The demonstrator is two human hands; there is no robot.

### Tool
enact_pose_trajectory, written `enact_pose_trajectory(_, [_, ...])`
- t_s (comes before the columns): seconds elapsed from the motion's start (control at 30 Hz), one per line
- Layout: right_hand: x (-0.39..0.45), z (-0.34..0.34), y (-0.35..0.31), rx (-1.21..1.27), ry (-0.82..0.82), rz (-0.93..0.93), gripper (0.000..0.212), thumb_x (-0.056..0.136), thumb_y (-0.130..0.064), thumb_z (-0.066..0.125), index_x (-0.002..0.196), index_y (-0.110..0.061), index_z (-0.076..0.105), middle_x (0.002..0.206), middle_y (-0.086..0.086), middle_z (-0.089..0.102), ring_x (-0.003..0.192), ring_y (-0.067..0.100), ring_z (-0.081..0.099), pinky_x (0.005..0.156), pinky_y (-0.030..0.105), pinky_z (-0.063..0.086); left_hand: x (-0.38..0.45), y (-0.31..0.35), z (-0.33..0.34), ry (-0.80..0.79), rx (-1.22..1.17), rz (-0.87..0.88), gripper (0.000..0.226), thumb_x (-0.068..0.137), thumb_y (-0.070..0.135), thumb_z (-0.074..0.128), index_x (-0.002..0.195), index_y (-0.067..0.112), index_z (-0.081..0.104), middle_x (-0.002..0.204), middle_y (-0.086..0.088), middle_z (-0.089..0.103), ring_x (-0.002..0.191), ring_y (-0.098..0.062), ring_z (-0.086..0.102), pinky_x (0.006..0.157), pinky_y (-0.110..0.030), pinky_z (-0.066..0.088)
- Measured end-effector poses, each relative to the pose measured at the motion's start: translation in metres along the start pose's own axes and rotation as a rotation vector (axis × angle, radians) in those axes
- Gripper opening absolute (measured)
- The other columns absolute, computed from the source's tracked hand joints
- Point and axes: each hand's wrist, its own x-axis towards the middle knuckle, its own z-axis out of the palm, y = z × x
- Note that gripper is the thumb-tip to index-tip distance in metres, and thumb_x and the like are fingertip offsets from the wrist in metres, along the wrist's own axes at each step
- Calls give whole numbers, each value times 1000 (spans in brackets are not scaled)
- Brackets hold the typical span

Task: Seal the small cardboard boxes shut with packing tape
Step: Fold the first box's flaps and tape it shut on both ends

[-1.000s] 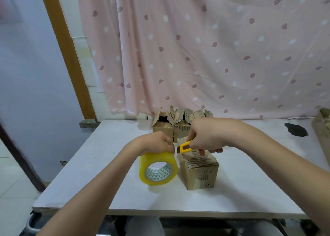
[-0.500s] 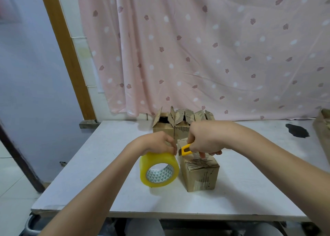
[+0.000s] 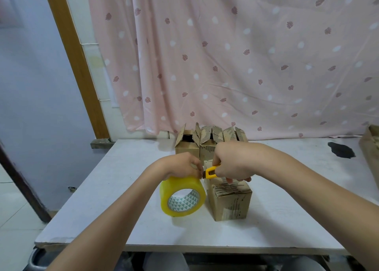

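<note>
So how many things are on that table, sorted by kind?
Open boxes at the back: 3
Closed box: 1
Tape roll: 1
Yellow cutter: 1
Total: 6

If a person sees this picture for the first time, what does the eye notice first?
First, the yellow tape roll at table centre, gripped from above by the left hand. Beside it, the right hand holds a yellow cutter over a closed box. Behind stand open boxes.
</note>
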Motion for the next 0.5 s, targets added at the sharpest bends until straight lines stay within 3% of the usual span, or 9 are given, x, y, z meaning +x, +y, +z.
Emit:
enact_pose_trajectory(0.13, [1,3,0,-32,13,6,21,91,-15,55,93,-1,70,70,5,65,43,17,51,44,22,47,0,0,0,-9,-32,5,11,94,23,66,101,24,74,98,7,62,96,-14,54,81,-27,43])
enact_pose_trajectory(0.3, [3,9,2,-93,70,5,15,88,-12,52,85,-5,65,70,8,61,52,24,56,48,27,50,0,-1,1,-17,-85,10,13,94,18,64,94,25,74,97,8,66,98,-15,56,90,-31,46])
enact_pose_trajectory(0.4, [1,14,2,-142,111,-17,19,90,-11,49,71,-11,51,62,4,49,49,21,46,45,23,39,0,-2,1,-20,-100,14,16,94,17,63,89,27,74,102,6,70,100,-15,59,92,-32,48])
enact_pose_trajectory(0.5, [-2,17,1,-166,111,-35,29,93,-13,50,66,-15,39,61,3,41,51,19,38,45,25,30,0,-3,1,-23,-140,5,14,95,16,63,91,23,74,100,8,69,91,-9,58,80,-25,47])
